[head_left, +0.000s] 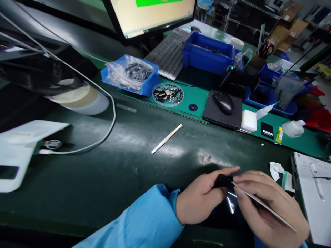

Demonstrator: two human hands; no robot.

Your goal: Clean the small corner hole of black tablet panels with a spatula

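Note:
Near the front edge of the bench, my left hand [203,196] is closed on a small glossy black object [232,199], whose exact kind I cannot make out. Light reflects off its face, and my fingers hide part of it. My right hand [271,206] pinches a thin pale stick [266,206]. The stick's tip is close to the black object's upper edge; whether they touch is unclear. A separate pale flat-ended stick [167,138] lies on the dark green bench, ahead and to the left of my hands.
A clear round dish [168,95] of small parts sits beyond the loose stick, near a blue bin [131,74] of bags. A mouse [223,102] rests on its pad. A white cable [111,129] curves at left. A clipboard with paper [315,193] lies right.

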